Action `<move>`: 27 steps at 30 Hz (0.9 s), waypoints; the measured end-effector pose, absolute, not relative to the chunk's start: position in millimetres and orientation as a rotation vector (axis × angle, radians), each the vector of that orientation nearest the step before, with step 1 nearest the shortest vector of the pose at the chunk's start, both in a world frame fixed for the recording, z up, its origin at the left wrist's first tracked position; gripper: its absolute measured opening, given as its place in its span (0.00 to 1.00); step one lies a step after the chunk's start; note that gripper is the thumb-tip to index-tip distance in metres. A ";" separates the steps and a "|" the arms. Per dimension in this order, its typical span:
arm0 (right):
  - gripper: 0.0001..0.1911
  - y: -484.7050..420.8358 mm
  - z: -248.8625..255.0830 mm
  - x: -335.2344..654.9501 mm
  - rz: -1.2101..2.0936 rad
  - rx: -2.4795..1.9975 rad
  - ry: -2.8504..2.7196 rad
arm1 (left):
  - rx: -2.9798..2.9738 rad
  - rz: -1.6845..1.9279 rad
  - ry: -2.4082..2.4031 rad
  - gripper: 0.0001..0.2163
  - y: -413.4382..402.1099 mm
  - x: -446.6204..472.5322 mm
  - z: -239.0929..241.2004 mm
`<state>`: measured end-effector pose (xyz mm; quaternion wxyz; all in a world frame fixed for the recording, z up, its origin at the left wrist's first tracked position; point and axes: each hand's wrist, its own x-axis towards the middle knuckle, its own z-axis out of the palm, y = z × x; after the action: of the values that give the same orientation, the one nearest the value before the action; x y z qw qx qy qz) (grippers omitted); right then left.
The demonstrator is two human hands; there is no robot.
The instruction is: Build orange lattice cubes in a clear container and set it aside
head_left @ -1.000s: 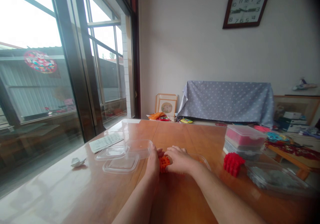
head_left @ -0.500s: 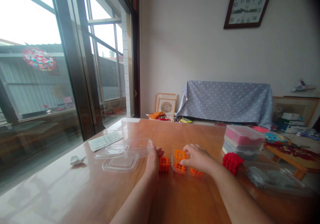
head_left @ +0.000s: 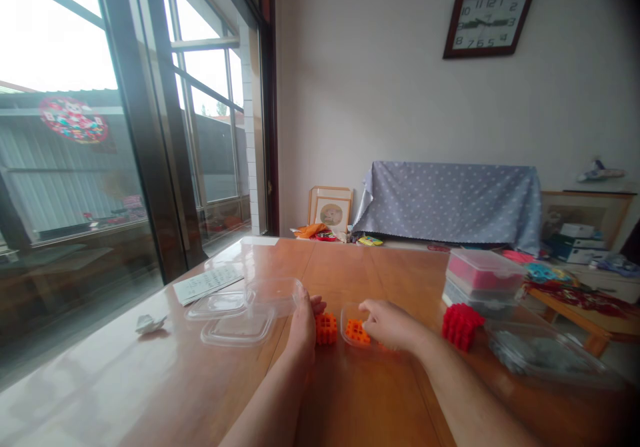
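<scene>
My left hand point(head_left: 303, 320) stands on its edge on the table, its fingers loosely curved around the far left side of an orange stack of grid-shaped plastic building pieces point(head_left: 327, 329). It does not close around the stack, and I cannot tell whether it touches it. Over a shallow clear plastic container point(head_left: 345, 315) is my right hand point(head_left: 393, 325), its fingers bent down and closed. An orange grid piece point(head_left: 357, 331) shows at its fingertips, while more orange pieces are partly covered by the hand. What the right fingers hold is hidden.
Clear lids point(head_left: 237, 327) and a printed paper point(head_left: 207, 285) lie left, near a crumpled scrap point(head_left: 150, 324). At right are a red block stack point(head_left: 463, 327), stacked boxes point(head_left: 483, 277) and a clear container of grey pieces point(head_left: 545, 354).
My right hand has shifted slightly left and its fingers have drawn together. The upper orange piece in the container is no longer visible. My left hand stays beside the orange stack.
</scene>
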<state>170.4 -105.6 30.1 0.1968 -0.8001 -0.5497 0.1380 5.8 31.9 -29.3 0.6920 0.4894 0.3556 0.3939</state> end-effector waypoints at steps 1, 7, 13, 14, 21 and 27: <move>0.27 -104.9 29.1 170.1 0.378 -2.243 -1.537 | 1.099 0.880 0.795 0.45 31.4 5.6 -29.0; 0.22 -109.8 35.3 170.0 0.324 -2.204 -1.521 | 1.129 0.890 0.798 0.45 31.4 4.6 -28.0; 0.18 -140.9 30.9 176.1 0.250 -2.103 -1.421 | 1.131 0.864 0.820 0.44 35.3 5.8 -30.0; 0.18 -146.2 25.1 176.2 0.234 -2.093 -1.369 | 1.130 0.866 0.819 0.44 35.1 5.7 -29.9; 0.17 -166.6 3.0 170.3 0.043 -2.079 -1.124 | 1.159 0.881 0.794 0.44 26.5 0.8 -22.6; 0.18 -177.2 18.7 178.9 -0.068 -2.024 -1.000 | 1.210 0.919 0.790 0.41 20.2 -4.5 -15.8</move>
<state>178.9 -177.2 18.7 0.4272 -0.8102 -0.4004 -0.0272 -4.5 20.2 -15.8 0.6553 0.5339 0.3484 0.4052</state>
